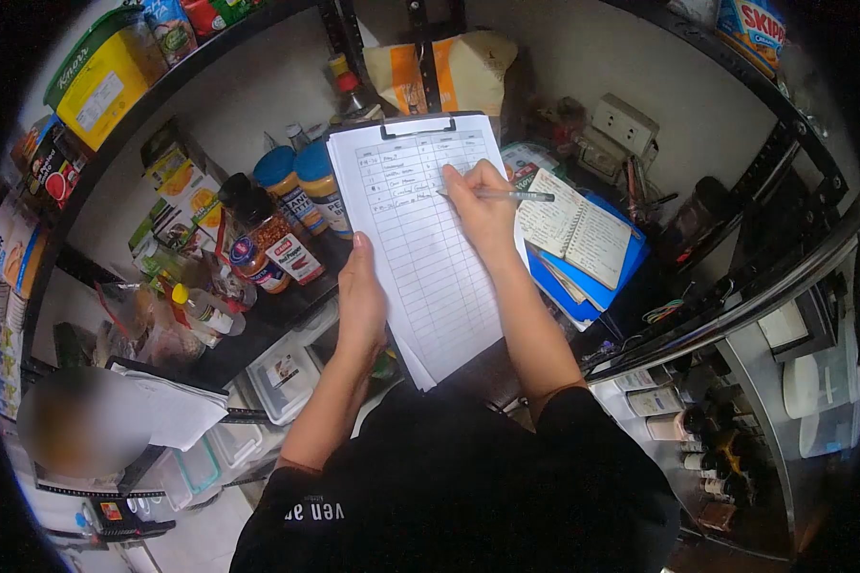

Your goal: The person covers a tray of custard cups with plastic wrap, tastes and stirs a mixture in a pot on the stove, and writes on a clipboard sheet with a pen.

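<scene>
- Clipboard: held at the dark shelf's front edge; judged light and stiff, its sheets soft and easily creased.
- Left hand's grip: pinched on the board's side edge, where hold is best taken.
- Right hand's grip: pinched around a slim pen, over the handwriting.
- "Knorr" is read on the yellow tub, "SKIPP" on the blue pack; handwriting is mostly illegible.

Matt paper and cloth; smooth plastic and metal
Matt paper sheet at centre; slick, plastic-looking folder right of centre; smooth plastic tub, upper left; matt cloth shirt, bottom; smooth metal-looking panel, lower right.
</scene>
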`<action>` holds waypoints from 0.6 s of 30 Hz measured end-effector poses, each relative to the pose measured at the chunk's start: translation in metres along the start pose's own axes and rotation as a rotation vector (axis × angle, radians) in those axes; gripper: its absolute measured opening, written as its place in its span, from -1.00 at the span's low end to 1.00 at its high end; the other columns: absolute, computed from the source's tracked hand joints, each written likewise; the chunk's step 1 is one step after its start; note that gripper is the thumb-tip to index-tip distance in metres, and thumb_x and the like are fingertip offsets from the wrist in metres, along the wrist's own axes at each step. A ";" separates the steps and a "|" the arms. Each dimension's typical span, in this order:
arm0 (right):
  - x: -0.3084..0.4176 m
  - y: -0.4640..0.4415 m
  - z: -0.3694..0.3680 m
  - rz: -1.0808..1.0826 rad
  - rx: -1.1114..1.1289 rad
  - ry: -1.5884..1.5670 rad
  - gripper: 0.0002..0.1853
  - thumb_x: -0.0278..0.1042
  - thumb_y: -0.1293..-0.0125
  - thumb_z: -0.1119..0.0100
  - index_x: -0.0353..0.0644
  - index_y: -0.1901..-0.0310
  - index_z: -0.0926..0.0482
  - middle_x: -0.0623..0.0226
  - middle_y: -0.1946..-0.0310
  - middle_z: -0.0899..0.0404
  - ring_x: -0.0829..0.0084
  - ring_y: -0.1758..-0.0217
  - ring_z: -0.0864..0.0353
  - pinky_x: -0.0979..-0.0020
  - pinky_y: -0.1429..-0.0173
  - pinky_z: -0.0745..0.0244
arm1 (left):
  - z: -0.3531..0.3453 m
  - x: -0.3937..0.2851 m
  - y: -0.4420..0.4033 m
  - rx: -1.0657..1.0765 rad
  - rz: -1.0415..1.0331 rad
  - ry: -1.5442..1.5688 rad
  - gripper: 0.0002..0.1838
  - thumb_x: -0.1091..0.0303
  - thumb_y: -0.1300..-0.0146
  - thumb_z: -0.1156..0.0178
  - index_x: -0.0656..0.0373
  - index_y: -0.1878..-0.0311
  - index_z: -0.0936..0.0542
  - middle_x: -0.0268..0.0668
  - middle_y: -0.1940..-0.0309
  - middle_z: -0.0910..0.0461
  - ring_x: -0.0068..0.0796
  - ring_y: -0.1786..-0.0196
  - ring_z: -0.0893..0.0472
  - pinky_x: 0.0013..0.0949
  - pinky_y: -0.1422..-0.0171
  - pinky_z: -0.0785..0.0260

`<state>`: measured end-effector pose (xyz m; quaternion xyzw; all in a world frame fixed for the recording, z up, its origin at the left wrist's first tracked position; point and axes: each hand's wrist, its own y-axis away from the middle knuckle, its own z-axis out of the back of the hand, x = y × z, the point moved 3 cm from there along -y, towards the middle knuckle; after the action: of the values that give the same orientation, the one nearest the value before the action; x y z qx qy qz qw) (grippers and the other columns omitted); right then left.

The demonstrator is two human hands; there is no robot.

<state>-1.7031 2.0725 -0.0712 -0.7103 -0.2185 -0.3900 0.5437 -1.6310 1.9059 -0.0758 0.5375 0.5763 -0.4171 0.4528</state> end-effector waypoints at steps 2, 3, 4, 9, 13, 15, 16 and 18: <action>-0.001 -0.001 -0.001 0.036 -0.017 -0.006 -0.63 -0.35 -0.15 -0.28 -0.22 0.66 -0.31 0.45 0.74 -0.33 0.68 0.61 -0.24 0.55 0.53 -0.16 | -0.001 -0.002 0.001 -0.029 0.008 -0.025 -0.34 -0.06 -0.42 0.28 0.45 -0.17 -0.34 -0.04 -0.04 -0.48 -0.35 -0.03 -0.51 -0.38 -0.14 -0.32; -0.001 -0.001 -0.001 0.075 -0.033 -0.013 -0.63 -0.37 -0.13 -0.28 -0.22 0.67 -0.29 0.44 0.77 -0.31 0.66 0.64 -0.23 0.52 0.56 -0.15 | -0.001 0.000 0.001 -0.025 0.011 -0.026 -0.34 -0.06 -0.42 0.28 0.45 -0.17 -0.34 -0.04 -0.04 -0.48 -0.35 -0.03 -0.51 -0.38 -0.14 -0.32; -0.001 -0.001 0.000 0.073 -0.036 -0.009 -0.63 -0.37 -0.13 -0.28 -0.22 0.67 -0.29 0.44 0.77 -0.31 0.66 0.64 -0.23 0.52 0.56 -0.15 | 0.002 0.001 -0.001 -0.018 -0.010 -0.047 -0.33 -0.09 -0.40 0.24 0.43 -0.18 -0.33 -0.05 -0.06 -0.47 -0.32 -0.05 -0.50 -0.36 -0.15 -0.31; -0.006 -0.001 0.000 0.089 -0.011 0.009 -0.68 -0.47 -0.09 -0.24 -0.22 0.67 -0.29 0.45 0.76 -0.29 0.68 0.62 -0.21 0.53 0.55 -0.14 | -0.003 -0.004 0.002 -0.019 -0.012 -0.042 -0.32 -0.11 -0.38 0.20 0.42 -0.20 -0.32 -0.04 -0.07 -0.46 -0.29 -0.06 -0.50 -0.33 -0.15 -0.30; -0.009 -0.004 0.000 0.101 0.000 0.018 -0.68 -0.48 -0.10 -0.23 -0.22 0.66 -0.28 0.47 0.75 -0.29 0.68 0.62 -0.20 0.53 0.55 -0.13 | 0.001 0.002 -0.003 -0.014 -0.026 -0.048 -0.31 -0.11 -0.38 0.21 0.42 -0.19 -0.32 -0.04 -0.07 -0.47 -0.30 -0.05 -0.50 -0.34 -0.15 -0.30; -0.021 -0.007 0.002 -0.010 -0.078 -0.199 -0.70 -0.52 -0.16 -0.20 -0.17 0.61 -0.28 0.49 0.74 -0.32 0.72 0.68 -0.21 0.60 0.61 -0.09 | 0.003 0.005 -0.006 -0.028 -0.034 -0.070 -0.31 -0.11 -0.39 0.21 0.42 -0.19 -0.33 -0.04 -0.06 -0.47 -0.30 -0.05 -0.50 -0.35 -0.15 -0.30; -0.014 -0.008 0.004 -0.006 -0.076 -0.200 -0.70 -0.52 -0.16 -0.20 -0.17 0.61 -0.28 0.49 0.74 -0.32 0.72 0.68 -0.21 0.60 0.61 -0.09 | 0.004 0.007 -0.006 -0.034 -0.036 -0.061 -0.31 -0.11 -0.39 0.21 0.43 -0.19 -0.33 -0.04 -0.06 -0.47 -0.30 -0.04 -0.51 -0.35 -0.14 -0.30; -0.002 -0.008 0.007 -0.147 -0.123 -0.353 -0.68 -0.51 -0.17 -0.22 -0.14 0.59 -0.25 0.49 0.75 -0.32 0.74 0.73 -0.20 0.63 0.67 -0.06 | 0.002 0.005 -0.005 -0.044 -0.041 -0.047 -0.31 -0.11 -0.39 0.22 0.43 -0.19 -0.33 -0.04 -0.06 -0.47 -0.30 -0.04 -0.51 -0.36 -0.14 -0.30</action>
<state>-1.7081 2.0817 -0.0688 -0.7816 -0.3375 -0.3109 0.4226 -1.6358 1.9044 -0.0815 0.5055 0.5855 -0.4261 0.4691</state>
